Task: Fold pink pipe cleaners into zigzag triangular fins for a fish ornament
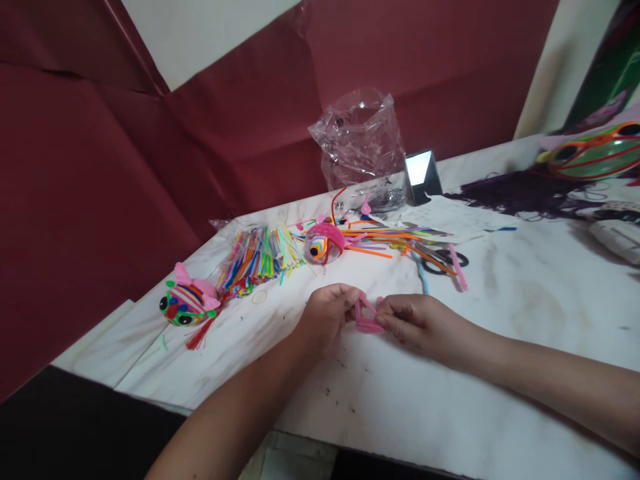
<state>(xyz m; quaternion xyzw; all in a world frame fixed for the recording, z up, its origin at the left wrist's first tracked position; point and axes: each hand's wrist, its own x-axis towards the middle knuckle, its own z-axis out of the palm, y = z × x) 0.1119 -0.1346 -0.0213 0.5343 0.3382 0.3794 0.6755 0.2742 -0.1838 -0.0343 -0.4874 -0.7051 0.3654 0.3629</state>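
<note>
Over the middle of the table, both my hands hold a bent pink pipe cleaner (pixel 370 327) with fuzzy strands that form a small loop. My left hand (pixel 330 312) pinches its left end. On the other side, the thumb and fingers of my right hand (pixel 407 320) are closed on the right end. Just beyond my hands lies a clear ball (pixel 325 243) decorated with pink fuzz and a striped eye. A finished-looking colourful creature (pixel 187 298) with black eyes, pink ears and a red tassel sits to the left.
A bundle of colourful pipe cleaners (pixel 255 257) lies on the white marbled table (pixel 525 320). Black-handled scissors (pixel 445 261) rest beneath loose strands. Behind stand a clear plastic bag (pixel 363 143) and a phone (pixel 423 177). Purple strands (pixel 505 190) and another decorated piece (pixel 595 153) are at right.
</note>
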